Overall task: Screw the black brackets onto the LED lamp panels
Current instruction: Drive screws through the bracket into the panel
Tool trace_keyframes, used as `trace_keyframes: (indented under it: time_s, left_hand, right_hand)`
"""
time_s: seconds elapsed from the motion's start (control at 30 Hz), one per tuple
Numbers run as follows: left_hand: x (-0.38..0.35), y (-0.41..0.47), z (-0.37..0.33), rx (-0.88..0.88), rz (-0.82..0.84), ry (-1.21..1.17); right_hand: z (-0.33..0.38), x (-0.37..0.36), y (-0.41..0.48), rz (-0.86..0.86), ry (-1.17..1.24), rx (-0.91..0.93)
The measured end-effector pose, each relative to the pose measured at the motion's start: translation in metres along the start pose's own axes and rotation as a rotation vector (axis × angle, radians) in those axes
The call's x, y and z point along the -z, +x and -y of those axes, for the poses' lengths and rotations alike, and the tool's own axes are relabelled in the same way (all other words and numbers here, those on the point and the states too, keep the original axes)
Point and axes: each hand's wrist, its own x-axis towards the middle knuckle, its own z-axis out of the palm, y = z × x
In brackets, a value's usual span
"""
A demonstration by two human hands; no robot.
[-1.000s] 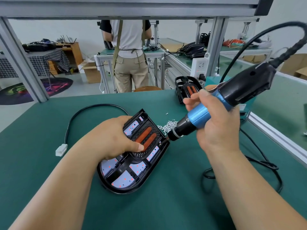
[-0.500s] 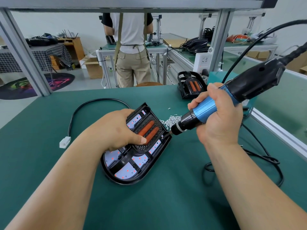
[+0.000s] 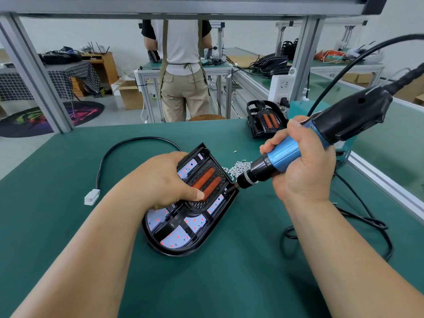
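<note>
A black-rimmed LED lamp panel (image 3: 181, 235) with white boards and red dots lies on the green mat, its far end tilted up. A black bracket (image 3: 202, 210) with two orange strips sits on it. My left hand (image 3: 160, 180) grips the panel's left side, thumb pressing the bracket. My right hand (image 3: 302, 171) holds a blue and black electric screwdriver (image 3: 298, 150); its tip touches the panel's right edge near the bracket corner. A pile of small silver screws (image 3: 238, 167) lies just behind the tip.
A second panel with bracket (image 3: 266, 121) stands at the mat's far right. The lamp's black cable with a white plug (image 3: 91, 196) loops at the left. The screwdriver's cord (image 3: 367, 226) coils at the right beside an aluminium rail. A person stands at a bench behind.
The view has shifted slightly; both hands and the panel keep their hold. The screwdriver tip stays at the panel's right edge.
</note>
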Motion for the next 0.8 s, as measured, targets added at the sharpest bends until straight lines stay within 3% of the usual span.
trace_keyframes:
  time_s: [0.43, 0.8]
  left_hand:
    - [0.0, 0.0, 0.0, -0.004, -0.012, 0.012]
    - [0.021, 0.005, 0.04, 0.102, 0.127, -0.269]
  right_hand:
    - [-0.004, 0.003, 0.002, -0.034, -0.002, -0.047]
    - [0.015, 0.031, 0.03, -0.378, 0.366, -0.118]
